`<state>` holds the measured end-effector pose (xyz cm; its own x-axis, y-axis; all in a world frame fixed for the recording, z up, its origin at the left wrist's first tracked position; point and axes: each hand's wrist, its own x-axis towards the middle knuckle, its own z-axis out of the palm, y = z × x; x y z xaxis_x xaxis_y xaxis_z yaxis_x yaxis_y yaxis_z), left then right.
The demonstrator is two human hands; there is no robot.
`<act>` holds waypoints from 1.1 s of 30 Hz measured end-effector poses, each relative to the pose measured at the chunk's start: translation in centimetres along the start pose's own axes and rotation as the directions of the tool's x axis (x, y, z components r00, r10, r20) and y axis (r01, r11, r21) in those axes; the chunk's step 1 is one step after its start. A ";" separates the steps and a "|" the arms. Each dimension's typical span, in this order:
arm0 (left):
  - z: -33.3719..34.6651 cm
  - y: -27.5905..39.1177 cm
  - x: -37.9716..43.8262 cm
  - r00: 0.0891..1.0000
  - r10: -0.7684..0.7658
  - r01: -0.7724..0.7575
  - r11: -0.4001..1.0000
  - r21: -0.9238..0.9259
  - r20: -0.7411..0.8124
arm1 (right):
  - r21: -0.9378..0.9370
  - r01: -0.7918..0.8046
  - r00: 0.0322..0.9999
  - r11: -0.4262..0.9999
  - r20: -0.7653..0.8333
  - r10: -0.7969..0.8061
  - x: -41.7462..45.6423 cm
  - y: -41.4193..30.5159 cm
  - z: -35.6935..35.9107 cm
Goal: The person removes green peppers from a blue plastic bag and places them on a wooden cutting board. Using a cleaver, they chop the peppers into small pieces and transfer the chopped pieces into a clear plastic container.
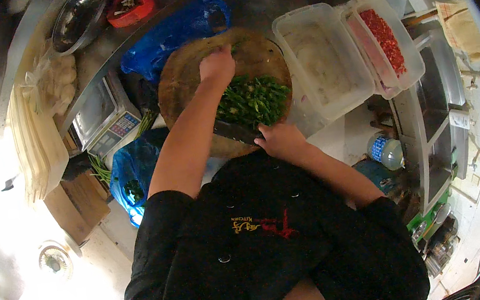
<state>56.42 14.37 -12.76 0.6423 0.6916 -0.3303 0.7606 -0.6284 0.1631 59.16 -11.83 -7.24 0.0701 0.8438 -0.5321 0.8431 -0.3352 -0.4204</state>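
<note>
Chopped leafy greens (256, 100) lie in a heap on the right half of a round wooden chopping board (181, 71). My right hand (281, 140) grips the handle of a cleaver (235, 132), whose dark blade lies along the near edge of the heap. Beyond the greens, my left hand (217, 65) is closed over the far part of the board, with a few green bits beside its fingertips. Whether it pinches anything is hidden by the fingers.
A blue plastic bag (172, 37) touches the board's far left. To the right stand a translucent plastic tub (323, 59) and a tub of chopped red pieces (382, 42). A digital scale (105, 112) and another blue bag (135, 172) with greens are at left.
</note>
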 end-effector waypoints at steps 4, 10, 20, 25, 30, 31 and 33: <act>-3.7 -2.2 -5.3 0.975 -0.139 0.060 0.915 -0.399 -0.172 | 0.022 0.025 0.999 0.999 -0.026 -0.025 0.3 0.7 0.8; -1.5 -7.2 -20.0 0.763 -0.149 -0.239 0.840 -0.488 -0.629 | 0.004 -0.080 0.974 0.997 -0.213 0.079 0.3 1.0 0.7; 11.0 -9.7 -25.5 0.805 0.240 -0.382 0.910 -0.163 -0.542 | -0.141 0.042 0.961 0.989 -0.264 -0.078 -0.6 0.2 -1.5; 11.0 -9.9 -25.5 0.800 0.261 -0.381 0.916 -0.121 -0.541 | -0.241 0.105 0.980 0.965 -0.143 -0.142 -0.9 -1.4 0.6; 10.8 -10.0 -26.0 0.808 0.282 -0.393 0.912 -0.117 -0.518 | -0.178 0.174 0.935 0.968 -0.279 -0.220 0.6 -0.6 0.1; 10.9 -10.0 -25.8 0.800 0.309 -0.419 0.901 -0.111 -0.515 | -0.196 0.170 0.943 0.966 -0.251 -0.217 0.0 -1.1 -0.8; 11.2 -9.8 -25.1 0.783 0.361 -0.470 0.877 -0.101 -0.507 | -0.218 0.168 0.952 0.961 -0.219 -0.216 -1.2 -1.6 -0.9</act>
<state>31.77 -0.83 -16.44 0.8251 0.4951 0.2721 0.3748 -0.8401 0.3921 58.20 -11.89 -5.25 0.0014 0.9669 -0.2551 0.9386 -0.0893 -0.3334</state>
